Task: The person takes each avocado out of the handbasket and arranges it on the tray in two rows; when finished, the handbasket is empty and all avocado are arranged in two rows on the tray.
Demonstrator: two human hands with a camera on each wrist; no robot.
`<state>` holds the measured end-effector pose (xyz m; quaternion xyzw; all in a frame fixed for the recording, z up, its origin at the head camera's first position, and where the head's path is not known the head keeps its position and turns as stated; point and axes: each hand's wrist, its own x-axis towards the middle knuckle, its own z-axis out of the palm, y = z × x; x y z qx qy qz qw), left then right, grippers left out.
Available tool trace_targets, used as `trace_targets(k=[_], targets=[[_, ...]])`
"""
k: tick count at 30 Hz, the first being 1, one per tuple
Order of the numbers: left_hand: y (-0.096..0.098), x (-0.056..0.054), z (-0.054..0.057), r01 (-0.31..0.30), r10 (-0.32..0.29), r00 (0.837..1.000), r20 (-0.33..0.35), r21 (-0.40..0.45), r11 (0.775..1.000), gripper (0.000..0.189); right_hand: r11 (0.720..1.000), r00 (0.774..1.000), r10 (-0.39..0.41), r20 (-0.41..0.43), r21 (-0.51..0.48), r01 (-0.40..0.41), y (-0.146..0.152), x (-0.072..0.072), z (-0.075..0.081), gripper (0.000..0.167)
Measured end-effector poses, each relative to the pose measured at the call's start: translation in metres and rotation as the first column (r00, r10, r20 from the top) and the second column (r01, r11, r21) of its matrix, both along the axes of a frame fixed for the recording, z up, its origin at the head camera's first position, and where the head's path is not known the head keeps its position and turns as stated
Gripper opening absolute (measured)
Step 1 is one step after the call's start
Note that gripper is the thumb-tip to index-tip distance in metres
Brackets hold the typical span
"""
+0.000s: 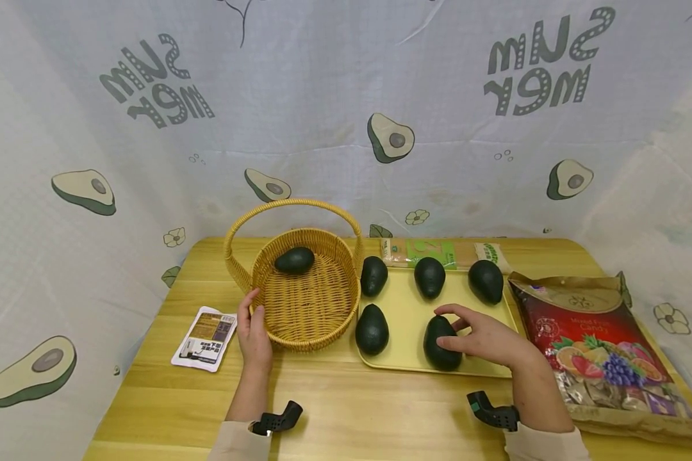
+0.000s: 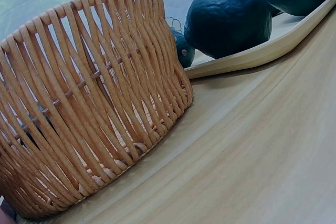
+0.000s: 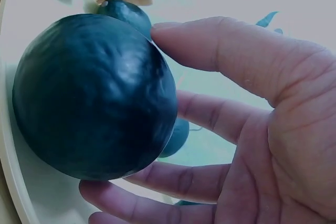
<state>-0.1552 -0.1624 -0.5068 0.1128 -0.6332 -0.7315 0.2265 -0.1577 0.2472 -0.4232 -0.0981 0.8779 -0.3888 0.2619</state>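
A dark green avocado (image 1: 443, 360) lies at the front of the pale yellow tray (image 1: 406, 320). My right hand (image 1: 484, 336) holds it, thumb on the near side and fingers around the far side. In the right wrist view the thumb tip meets the avocado's (image 3: 94, 98) edge, and the fingers reach behind and beneath it. My left hand (image 1: 255, 339) rests against the left side of a round wicker basket (image 1: 308, 307), its fingers fairly straight. One avocado (image 1: 295, 260) lies inside the basket, near its back. Only a sliver of that hand shows in the left wrist view.
Several more avocados (image 1: 372, 330) lie on the tray. A large red candy bag (image 1: 596, 346) lies right of it, and a long packet (image 1: 403, 251) is behind. A small white pouch (image 1: 204, 339) lies left of the basket. The basket's tall handle (image 1: 294, 202) arches upward. A printed curtain hangs behind.
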Motion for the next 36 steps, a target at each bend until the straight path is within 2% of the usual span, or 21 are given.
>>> trace_targets(k=[11, 14, 17, 23, 27, 33, 36], targets=[[0.0, 0.0, 0.0, 0.005, -0.005, 1.0, 0.008, -0.007, 1.0, 0.039, 1.0, 1.0, -0.001, -0.022, 0.015, 0.002, -0.003, 0.0, 0.001, 0.073], [0.0, 0.0, 0.0, 0.012, -0.012, 1.0, 0.009, -0.004, 1.0, 0.039, 1.0, 0.998, -0.013, -0.059, 0.013, 0.013, -0.003, 0.001, 0.003, 0.073], [0.0, 0.0, 0.0, 0.016, -0.016, 1.0, 0.013, 0.004, 1.0, 0.039, 0.999, 0.99, -0.042, -0.131, 0.023, 0.046, -0.005, 0.003, 0.007, 0.073], [-0.001, 0.0, 0.0, 0.015, -0.015, 1.0, 0.018, 0.01, 1.0, 0.039, 0.996, 0.951, -0.076, -0.298, 0.03, 0.089, -0.009, 0.007, 0.02, 0.069], [-0.001, 0.001, 0.0, 0.017, -0.017, 1.0, 0.022, 0.01, 1.0, 0.039, 0.995, 0.915, -0.088, -0.394, 0.004, 0.097, -0.02, 0.014, 0.029, 0.061], [0.0, 0.0, 0.0, 0.004, -0.004, 1.0, 0.009, 0.012, 1.0, 0.038, 0.998, 0.851, -0.061, -0.522, -0.052, 0.04, -0.049, 0.026, 0.031, 0.047], [0.0, 0.0, 0.0, 0.002, -0.002, 1.0, 0.004, 0.009, 1.0, 0.038, 0.999, 0.834, -0.026, -0.552, -0.043, 0.003, -0.065, 0.03, 0.028, 0.042]])
